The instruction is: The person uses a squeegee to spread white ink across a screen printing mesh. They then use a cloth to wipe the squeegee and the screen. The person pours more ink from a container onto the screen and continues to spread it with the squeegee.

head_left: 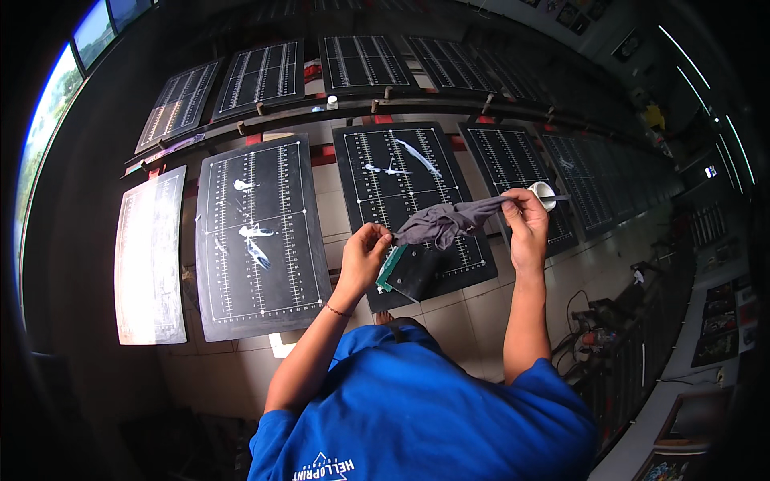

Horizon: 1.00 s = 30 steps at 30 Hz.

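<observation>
We hold a grey rag stretched between both hands above the tiled floor; our left hand has its grip closed on one end of the cloth, and beside that hand hangs a small dark board with a green edge, though we cannot tell which fingers carry it; our right hand pinches the other end, its grip also clamped round a small white cup, probably kept upright so nothing spills; below lie black printing screens flat in rows, likely so that the white smears on them stay reachable for wiping.
</observation>
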Tool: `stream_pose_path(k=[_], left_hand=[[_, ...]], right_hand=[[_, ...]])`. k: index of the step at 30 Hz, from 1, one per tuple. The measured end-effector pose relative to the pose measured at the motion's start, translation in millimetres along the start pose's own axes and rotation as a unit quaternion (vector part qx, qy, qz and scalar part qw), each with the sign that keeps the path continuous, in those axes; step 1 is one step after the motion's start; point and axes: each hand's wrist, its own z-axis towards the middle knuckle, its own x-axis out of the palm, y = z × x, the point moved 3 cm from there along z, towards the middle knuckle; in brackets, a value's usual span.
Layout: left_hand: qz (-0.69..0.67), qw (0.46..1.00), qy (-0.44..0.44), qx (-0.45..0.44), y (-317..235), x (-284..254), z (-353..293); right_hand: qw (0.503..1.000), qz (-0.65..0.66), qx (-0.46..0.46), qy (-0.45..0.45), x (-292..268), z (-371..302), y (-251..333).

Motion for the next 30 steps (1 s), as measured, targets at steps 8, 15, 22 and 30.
stream_pose_path(k=[8, 15, 22, 30], left_hand=[[0.167, 0.942, 0.012, 0.291, -129, 43, -19], [0.278, 0.898, 0.036, 0.339, -120, 44, -16], [0.328, 0.782, 0.081, 0.525, -108, 68, -64], [0.209, 0.869, -0.036, 0.447, -113, 47, -51]], right_hand=[[0.986, -0.149, -0.009, 0.077, 32, 4, 36], [0.969, -0.239, 0.058, -0.03, 9, 9, 31], [0.97, -0.23, 0.08, -0.027, 14, 15, 14], [0.985, -0.084, 0.045, 0.147, 10, 14, 37]])
